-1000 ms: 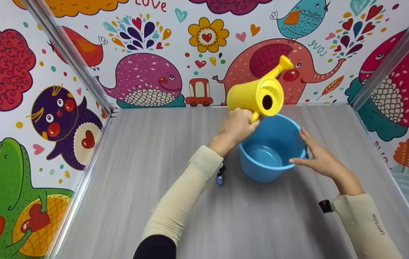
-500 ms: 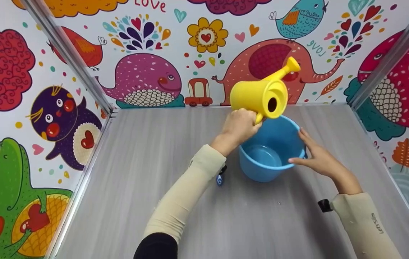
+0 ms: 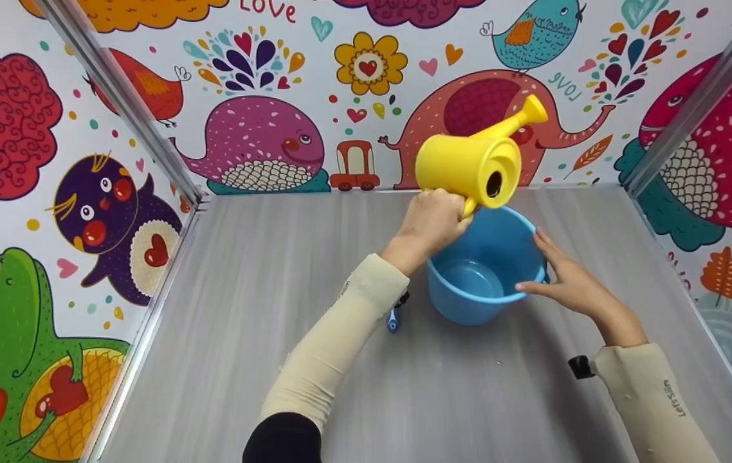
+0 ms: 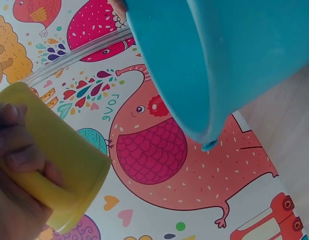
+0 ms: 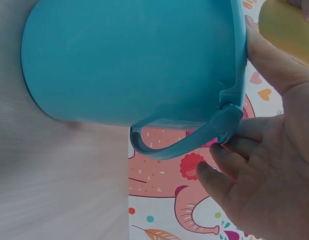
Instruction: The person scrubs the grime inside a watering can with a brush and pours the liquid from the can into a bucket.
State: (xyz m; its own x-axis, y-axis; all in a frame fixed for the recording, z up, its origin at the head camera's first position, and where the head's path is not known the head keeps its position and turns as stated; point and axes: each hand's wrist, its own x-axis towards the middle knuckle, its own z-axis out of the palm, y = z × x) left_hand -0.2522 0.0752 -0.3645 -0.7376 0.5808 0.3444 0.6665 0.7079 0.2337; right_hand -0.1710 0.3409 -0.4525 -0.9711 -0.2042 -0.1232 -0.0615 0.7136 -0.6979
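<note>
My left hand (image 3: 433,222) grips the handle of a yellow watering can (image 3: 459,168), held over the left back rim of a blue bucket (image 3: 469,311). The can is tilted, its dark top opening facing right and toward me, its spout pointing up and right. In the left wrist view, curled fingers (image 4: 24,157) wrap the handle. My right hand (image 3: 568,283) rests on the bucket's right rim, thumb and fingers spread. In the right wrist view, the thumb lies along the rim and the other fingers are by the bucket's folded-down handle (image 5: 179,148). The bucket's bottom looks shiny; whether it holds water I cannot tell.
A small blue-handled object (image 3: 393,321) lies on the grey table (image 3: 263,257) left of the bucket, partly hidden by my left wrist. Cartoon-printed panels (image 3: 366,116) with metal corner posts (image 3: 694,103) stand round the back and sides.
The watering can and my left hand have shifted slightly right over the bucket, and the can has turned a little. My right hand and the bucket stay in place.
</note>
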